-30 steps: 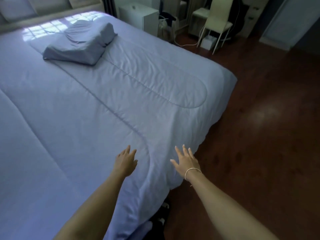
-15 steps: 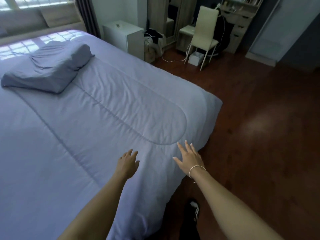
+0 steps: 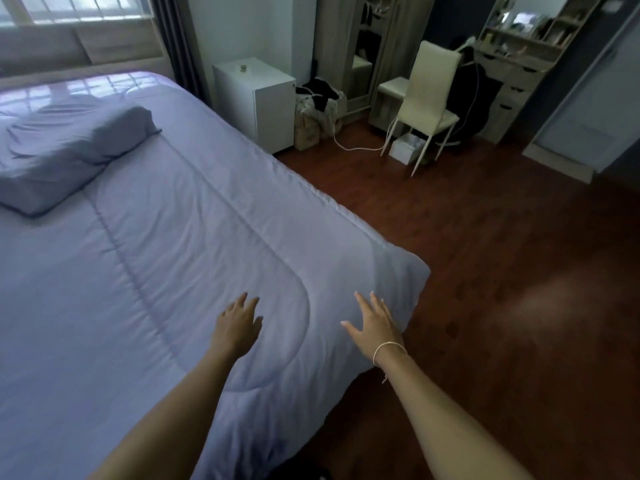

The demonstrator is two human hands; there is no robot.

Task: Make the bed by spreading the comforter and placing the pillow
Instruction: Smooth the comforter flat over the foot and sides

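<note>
A pale blue quilted comforter (image 3: pixel 180 244) lies spread flat over the bed, its corner hanging over the foot at the right. A matching blue pillow (image 3: pixel 65 150) rests on top near the headboard at the far left. My left hand (image 3: pixel 237 325) is stretched out, palm down, fingers apart, over the comforter near the foot edge. My right hand (image 3: pixel 375 322), with a thin bracelet at the wrist, is spread flat close to the bed's corner. Neither hand holds anything.
Dark wooden floor (image 3: pixel 502 306) runs along the right side of the bed. A white bedside cabinet (image 3: pixel 256 98) stands by the wall, with bags (image 3: pixel 317 112) and a cable beside it. Farther back are a cream chair (image 3: pixel 427 95) and a desk with shelves (image 3: pixel 519 57).
The view has lifted and turned to the right, showing more of the room. Both hands have slid along the comforter toward the bed's foot corner, still spread flat.
</note>
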